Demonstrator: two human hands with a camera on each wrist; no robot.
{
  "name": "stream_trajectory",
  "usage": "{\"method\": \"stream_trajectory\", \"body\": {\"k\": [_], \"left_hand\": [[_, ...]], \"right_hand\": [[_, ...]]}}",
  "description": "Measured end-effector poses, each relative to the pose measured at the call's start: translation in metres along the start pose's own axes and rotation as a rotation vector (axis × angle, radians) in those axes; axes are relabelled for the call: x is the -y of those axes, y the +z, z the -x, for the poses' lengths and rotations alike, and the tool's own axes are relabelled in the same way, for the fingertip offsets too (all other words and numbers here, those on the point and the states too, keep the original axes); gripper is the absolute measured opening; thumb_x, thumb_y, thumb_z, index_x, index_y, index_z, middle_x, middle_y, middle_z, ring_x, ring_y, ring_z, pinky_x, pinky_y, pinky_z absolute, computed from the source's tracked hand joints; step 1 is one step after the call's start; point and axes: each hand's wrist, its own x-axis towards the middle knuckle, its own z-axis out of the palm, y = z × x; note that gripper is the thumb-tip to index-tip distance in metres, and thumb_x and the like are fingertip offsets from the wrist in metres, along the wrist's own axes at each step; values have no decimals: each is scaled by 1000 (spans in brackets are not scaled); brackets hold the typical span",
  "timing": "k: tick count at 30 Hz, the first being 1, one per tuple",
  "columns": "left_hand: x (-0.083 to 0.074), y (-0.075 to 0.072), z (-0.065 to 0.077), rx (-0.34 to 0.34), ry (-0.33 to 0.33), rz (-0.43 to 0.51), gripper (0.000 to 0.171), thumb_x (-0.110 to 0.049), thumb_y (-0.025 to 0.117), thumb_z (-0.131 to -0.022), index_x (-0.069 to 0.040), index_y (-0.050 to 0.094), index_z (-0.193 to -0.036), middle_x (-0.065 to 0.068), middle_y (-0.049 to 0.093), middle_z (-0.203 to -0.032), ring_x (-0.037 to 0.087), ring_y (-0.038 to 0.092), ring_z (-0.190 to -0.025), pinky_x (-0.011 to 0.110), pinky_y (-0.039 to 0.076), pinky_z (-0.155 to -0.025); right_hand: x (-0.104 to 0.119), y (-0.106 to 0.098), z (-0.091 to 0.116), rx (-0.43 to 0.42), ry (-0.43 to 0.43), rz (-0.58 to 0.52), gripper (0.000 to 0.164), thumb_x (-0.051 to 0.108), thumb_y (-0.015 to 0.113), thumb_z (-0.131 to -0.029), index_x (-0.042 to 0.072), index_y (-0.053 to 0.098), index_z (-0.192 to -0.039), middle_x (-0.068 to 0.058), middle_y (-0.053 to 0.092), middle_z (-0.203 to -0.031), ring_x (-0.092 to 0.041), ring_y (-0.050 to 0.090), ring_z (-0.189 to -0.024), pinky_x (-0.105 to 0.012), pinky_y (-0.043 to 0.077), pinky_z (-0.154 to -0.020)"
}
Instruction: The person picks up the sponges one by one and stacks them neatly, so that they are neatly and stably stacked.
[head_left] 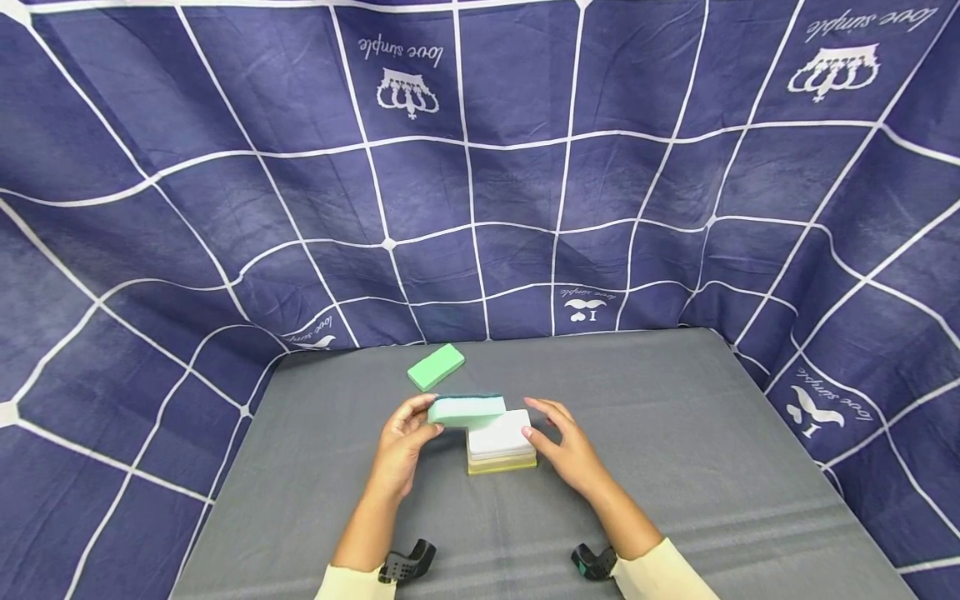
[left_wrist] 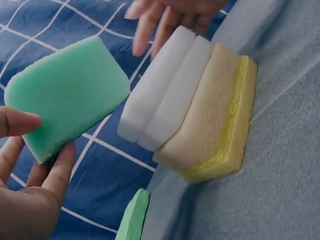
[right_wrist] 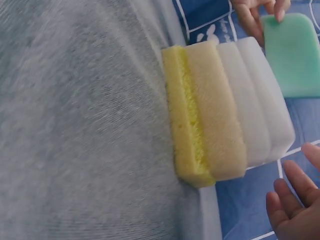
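Observation:
A mint-green sponge (head_left: 467, 409) with a dark scouring side is pinched at its left end by my left hand (head_left: 401, 442). In the head view it covers part of a stack; the left wrist view shows the sponge (left_wrist: 75, 92) apart from it. White sponges (right_wrist: 257, 100) top that stack, over a beige sponge (right_wrist: 217, 110) and a yellow sponge (right_wrist: 185, 120) at the bottom. My right hand (head_left: 570, 454) is beside the stack's right side, fingers spread and holding nothing. Whether its thumb touches the stack cannot be told in the head view.
A bright green block (head_left: 437, 367) lies on the grey cloth-covered table (head_left: 315, 500), behind and left of the stack. A blue curtain (head_left: 517, 192) with white grid lines rises along the table's back and sides. Black bands (head_left: 407, 562) sit at both wrists.

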Motion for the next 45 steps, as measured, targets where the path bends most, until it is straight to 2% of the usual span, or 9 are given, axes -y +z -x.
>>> {"method": "stream_trajectory", "body": {"k": [5, 8, 15, 25, 29, 33, 37, 41, 45], "left_hand": [[2, 9, 0, 22, -16, 3, 48, 16, 64, -80, 7, 60, -126, -6, 67, -112, 9, 62, -108, 22, 51, -87], [3, 13, 1, 39, -27, 4, 49, 16, 64, -79, 9, 59, -127, -5, 66, -113, 9, 62, -109, 23, 51, -88], [5, 20, 4, 85, -44, 14, 49, 15, 62, -79, 8, 59, -127, -1, 66, -116, 11, 62, -108, 25, 50, -88], [16, 26, 1, 169, 40, 117, 35, 13, 67, -81, 4, 65, -114, -1, 67, -123, 11, 61, -119, 22, 50, -95], [19, 27, -1, 172, 39, 136, 38, 13, 67, -81, 11, 62, -119, 5, 66, -128, 11, 61, -122, 21, 50, -98], [20, 28, -1, 157, 2, 79, 52, 9, 68, -84, 9, 56, -134, 19, 60, -139, 10, 62, -121, 22, 50, -97], [20, 26, 1, 154, -24, -17, 64, 9, 65, -84, -1, 51, -145, 21, 51, -150, 17, 56, -132, 28, 49, -107], [21, 24, 3, 161, -23, -77, 76, 17, 56, -79, -7, 46, -150, 16, 46, -155, 27, 41, -146, 44, 34, -122], [23, 22, 5, 202, -35, -136, 84, 17, 59, -77, -11, 41, -153, 17, 40, -158, 33, 32, -151, 56, 23, -124]], "right_hand": [[8, 0, -1, -2, -41, -25, 42, 18, 68, -97, 14, 62, -138, -4, 60, -139, -25, 52, -134, -42, 45, -110], [12, 1, -2, 2, -59, -49, 38, 15, 67, -98, 13, 64, -135, -5, 61, -137, -29, 53, -134, -40, 42, -112], [15, 1, -2, 19, -24, -52, 34, 17, 66, -98, 14, 67, -132, -2, 63, -137, -27, 52, -136, -44, 39, -116], [11, -2, -1, 102, 36, -70, 42, 23, 62, -101, 14, 59, -142, -5, 60, -145, -30, 53, -137, -58, 38, -113], [10, -4, -2, 126, 30, -111, 46, 20, 63, -99, 11, 57, -143, -8, 59, -146, -23, 56, -133, -56, 39, -113], [10, -5, -2, 129, 9, -154, 47, 16, 65, -98, 11, 55, -144, -12, 57, -147, -22, 55, -133, -48, 41, -114], [10, -5, -1, 127, 9, -184, 51, 15, 66, -97, 12, 52, -146, -13, 52, -151, -33, 51, -137, -54, 40, -113], [6, -4, 0, 134, 31, -186, 54, 17, 68, -97, 15, 50, -148, -12, 49, -154, -38, 52, -135, -63, 39, -110], [4, -3, 1, 138, 36, -197, 57, 18, 70, -96, 16, 49, -149, -11, 48, -155, -37, 53, -133, -60, 42, -109]]}}
